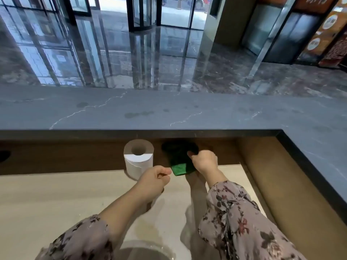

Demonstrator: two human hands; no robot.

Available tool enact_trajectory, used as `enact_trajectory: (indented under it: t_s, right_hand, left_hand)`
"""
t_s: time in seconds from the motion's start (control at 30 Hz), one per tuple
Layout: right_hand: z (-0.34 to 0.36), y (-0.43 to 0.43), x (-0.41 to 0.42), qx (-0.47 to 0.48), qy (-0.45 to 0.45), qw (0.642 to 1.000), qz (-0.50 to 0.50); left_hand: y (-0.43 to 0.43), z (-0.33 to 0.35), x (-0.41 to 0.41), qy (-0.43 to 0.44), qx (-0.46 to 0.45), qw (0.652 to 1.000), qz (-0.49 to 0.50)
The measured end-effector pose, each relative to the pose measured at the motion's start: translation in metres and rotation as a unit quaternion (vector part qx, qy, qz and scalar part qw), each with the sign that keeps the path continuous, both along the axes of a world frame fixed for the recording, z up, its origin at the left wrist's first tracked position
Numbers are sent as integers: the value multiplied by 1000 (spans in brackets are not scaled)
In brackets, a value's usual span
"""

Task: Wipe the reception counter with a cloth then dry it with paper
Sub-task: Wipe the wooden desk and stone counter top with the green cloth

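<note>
Now the right grip (203,162) holds the green cloth (179,168); the left grip (155,177) is curled, empty. Next, lift and wipe the worktop (169,109).

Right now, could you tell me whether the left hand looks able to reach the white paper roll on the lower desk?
Probably yes: the left hand is just beside the white paper roll, with nothing visible between them.

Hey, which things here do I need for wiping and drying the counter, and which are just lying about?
For the job:
- green cloth, gripped by the right hand
- paper roll
- grey counter, with damp spots

Not part of it:
- lower desk
- dark hole at the far left
- revolving door
</note>
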State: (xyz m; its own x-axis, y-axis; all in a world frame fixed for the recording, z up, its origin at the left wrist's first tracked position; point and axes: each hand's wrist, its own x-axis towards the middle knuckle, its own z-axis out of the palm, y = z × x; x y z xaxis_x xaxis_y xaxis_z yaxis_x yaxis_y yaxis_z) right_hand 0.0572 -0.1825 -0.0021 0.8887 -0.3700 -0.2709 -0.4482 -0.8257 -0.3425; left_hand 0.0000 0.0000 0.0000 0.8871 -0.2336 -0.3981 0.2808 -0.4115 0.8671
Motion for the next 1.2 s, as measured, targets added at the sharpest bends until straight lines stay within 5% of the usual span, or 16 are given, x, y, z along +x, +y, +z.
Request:
enact_trajectory:
  t_s: [0.17, 0.3, 0.6, 0.87, 1.07, 1.2]
  right_hand:
    - [-12, 0, 22, 45, 84, 995, -5]
    - [-20, -7, 23, -17, 137, 990, 29]
    - [-16, -17, -19, -109, 27, 989, 95]
    - [-14, -37, -89, 109, -70, 989, 73]
    - [18, -46, -146, 346, -152, 925, 31]
    - [43, -60, -175, 462, -172, 870, 0]
  left_hand:
    - [6, -12, 2, 0, -25, 999, 25]
    - [5, -17, 1, -4, -31, 998, 47]
    - [-13, -26, -23, 12, -18, 996, 88]
    - [-36, -14, -75, 45, -54, 989, 128]
    - [-49, 0, -114, 116, -166, 954, 219]
    - [-55, 19, -135, 83, -149, 970, 172]
